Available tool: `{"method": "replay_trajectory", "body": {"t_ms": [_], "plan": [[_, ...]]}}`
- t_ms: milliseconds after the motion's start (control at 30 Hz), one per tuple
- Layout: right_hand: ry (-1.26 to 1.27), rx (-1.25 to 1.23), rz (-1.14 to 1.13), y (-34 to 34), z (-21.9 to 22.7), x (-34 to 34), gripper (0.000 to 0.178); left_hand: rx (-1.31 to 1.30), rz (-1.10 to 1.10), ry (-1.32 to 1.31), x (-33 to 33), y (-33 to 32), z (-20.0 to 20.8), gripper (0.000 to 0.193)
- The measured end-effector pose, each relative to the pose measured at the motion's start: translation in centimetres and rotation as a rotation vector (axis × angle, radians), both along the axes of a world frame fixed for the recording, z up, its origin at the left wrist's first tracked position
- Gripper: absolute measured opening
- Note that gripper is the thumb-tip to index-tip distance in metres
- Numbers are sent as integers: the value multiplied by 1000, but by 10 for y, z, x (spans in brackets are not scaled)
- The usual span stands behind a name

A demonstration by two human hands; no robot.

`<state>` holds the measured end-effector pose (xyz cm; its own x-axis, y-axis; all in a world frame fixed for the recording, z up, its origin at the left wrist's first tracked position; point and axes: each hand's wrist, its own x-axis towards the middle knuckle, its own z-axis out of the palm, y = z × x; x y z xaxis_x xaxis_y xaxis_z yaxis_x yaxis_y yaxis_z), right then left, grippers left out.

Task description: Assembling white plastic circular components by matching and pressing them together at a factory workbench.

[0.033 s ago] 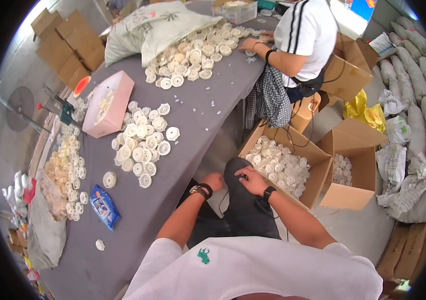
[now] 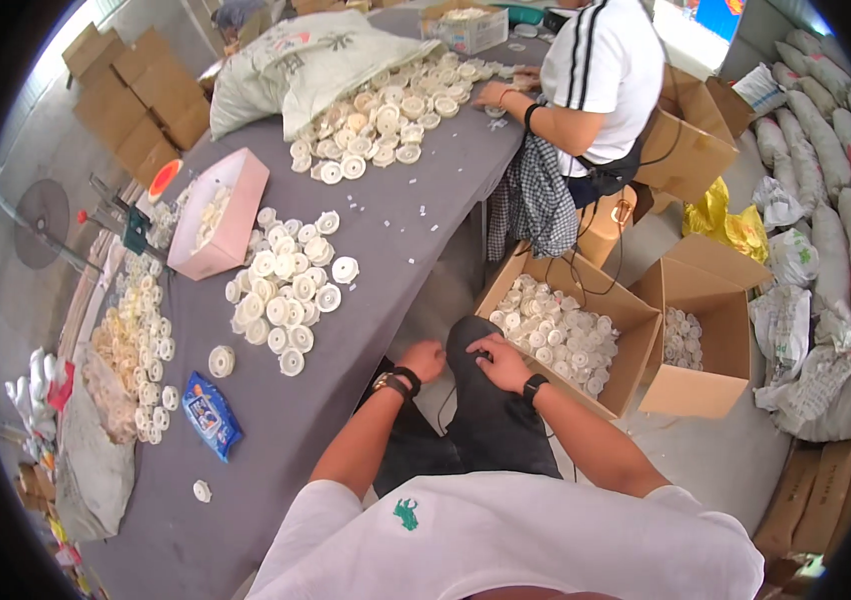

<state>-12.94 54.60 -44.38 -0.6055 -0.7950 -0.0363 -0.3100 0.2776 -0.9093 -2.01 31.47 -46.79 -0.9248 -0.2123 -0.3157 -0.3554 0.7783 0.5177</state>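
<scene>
My right hand rests on the knee of my dark trousers, its fingers apart and nothing visible in it. Just left of that knee, my left hand is loosely curled; no object shows in it. Left of my hands, on the grey-covered table, lies a pile of round cream plastic parts. A single round part sits apart from the pile. To the right of my knee stands a cardboard box with many whitish round parts in it.
A pink box holding parts and a blue wipes packet are on the table. Farther back, a white sack lies by a bigger heap. A co-worker handles parts there. Another open box and stacked sacks stand right.
</scene>
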Motion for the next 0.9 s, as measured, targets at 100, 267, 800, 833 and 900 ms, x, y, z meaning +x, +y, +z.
{"method": "replay_trajectory", "body": {"t_ms": [100,267,800,833,900], "plan": [[223,-76,-30,4,5,3,32,99,63,336,-1,3,64,23],[95,26,19,15,38,-22,28,341,181,672,1,10,156,21],[411,-270,19,15,352,-34,20,686,102,1444,108,-7,418,24],[414,-270,10,16,358,-30,21,678,101,1460,108,-2,426,24],[402,-357,6,17,359,-24,21,752,-10,1421,106,5,439,24]]}}
